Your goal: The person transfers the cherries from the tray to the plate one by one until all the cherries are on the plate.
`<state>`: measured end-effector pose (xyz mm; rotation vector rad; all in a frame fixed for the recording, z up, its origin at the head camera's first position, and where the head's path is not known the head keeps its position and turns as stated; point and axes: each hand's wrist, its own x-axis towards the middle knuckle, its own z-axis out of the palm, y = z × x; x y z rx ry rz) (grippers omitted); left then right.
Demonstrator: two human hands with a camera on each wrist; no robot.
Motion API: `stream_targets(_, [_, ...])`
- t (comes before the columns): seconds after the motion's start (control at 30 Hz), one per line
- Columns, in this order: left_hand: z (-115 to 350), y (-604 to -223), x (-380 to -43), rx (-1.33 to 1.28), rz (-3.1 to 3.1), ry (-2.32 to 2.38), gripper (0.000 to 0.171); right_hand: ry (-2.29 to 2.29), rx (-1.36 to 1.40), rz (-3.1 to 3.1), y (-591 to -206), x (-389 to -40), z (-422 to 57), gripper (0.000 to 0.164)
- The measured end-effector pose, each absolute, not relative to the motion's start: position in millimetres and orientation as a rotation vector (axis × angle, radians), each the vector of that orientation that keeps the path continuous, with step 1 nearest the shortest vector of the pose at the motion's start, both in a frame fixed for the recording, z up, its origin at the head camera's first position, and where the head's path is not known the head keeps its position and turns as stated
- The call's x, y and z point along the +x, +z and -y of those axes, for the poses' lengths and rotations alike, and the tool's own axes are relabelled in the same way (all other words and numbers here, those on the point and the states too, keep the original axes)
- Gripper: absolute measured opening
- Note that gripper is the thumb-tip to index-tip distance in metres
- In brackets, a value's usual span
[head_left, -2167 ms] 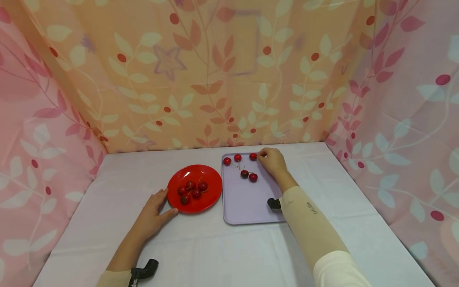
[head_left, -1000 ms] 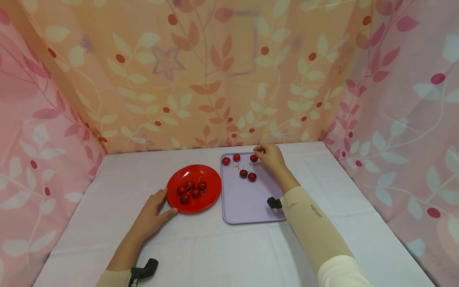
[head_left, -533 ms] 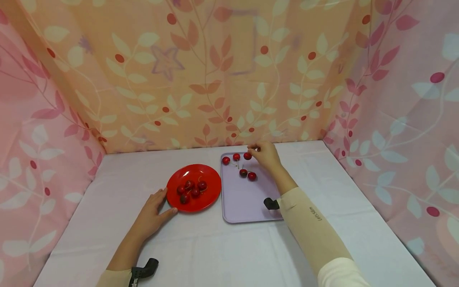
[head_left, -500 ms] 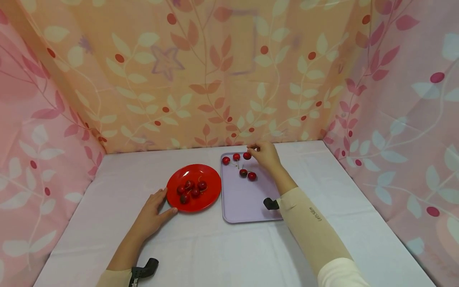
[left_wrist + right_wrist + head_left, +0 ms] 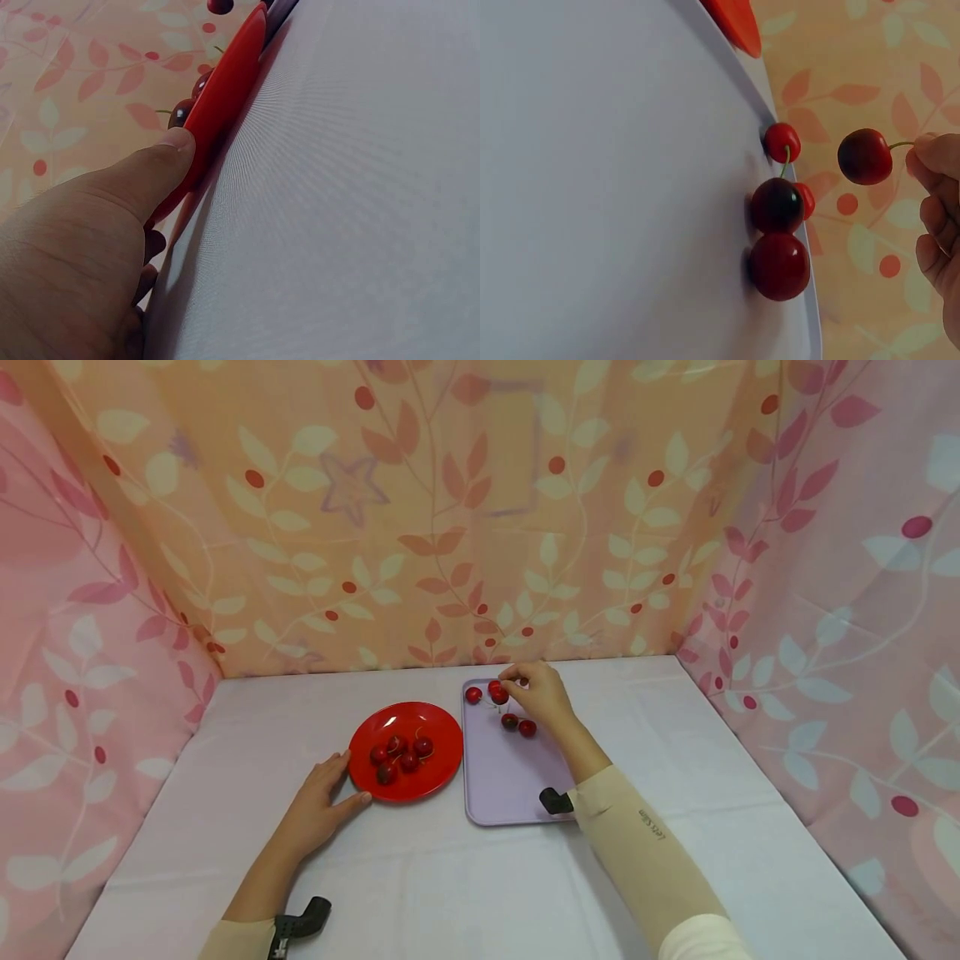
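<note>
My right hand (image 5: pixel 542 695) pinches a dark red cherry (image 5: pixel 865 157) by its green stem, raised above the far end of the lilac tray (image 5: pixel 502 785). Below it on the tray, two cherries (image 5: pixel 527 728) lie side by side, and two more (image 5: pixel 473 694) sit near the far left corner. The held one overlaps one of these in the head view. At the left, my left hand (image 5: pixel 318 797) rests against the rim of a red plate (image 5: pixel 442 777), its thumb (image 5: pixel 176 142) touching the edge. Several cherries (image 5: pixel 409 762) with stems are grouped on the plate.
Plate and tray stand close together on a white cloth-covered table (image 5: pixel 420 885). A floral curtain (image 5: pixel 450 527) rises behind the table, and pink ones (image 5: pixel 832 635) flank both sides. Black camera mounts (image 5: pixel 303 920) sit on the wrists.
The right hand has lifted the cherry from the tray's far right part and carried it leftward across the tray. The left hand stays at the plate's rim.
</note>
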<state>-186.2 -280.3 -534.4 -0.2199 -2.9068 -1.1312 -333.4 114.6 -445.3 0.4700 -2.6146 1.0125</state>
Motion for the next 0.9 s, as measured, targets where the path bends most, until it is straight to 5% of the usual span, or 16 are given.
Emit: stream_targets(0.9, [278.0, -531.2, -184.6, -0.169, 2.940, -1.126, 0.099, 1.195, 0.667, 2.556, -441.5, -316.4, -57.7, 0.009])
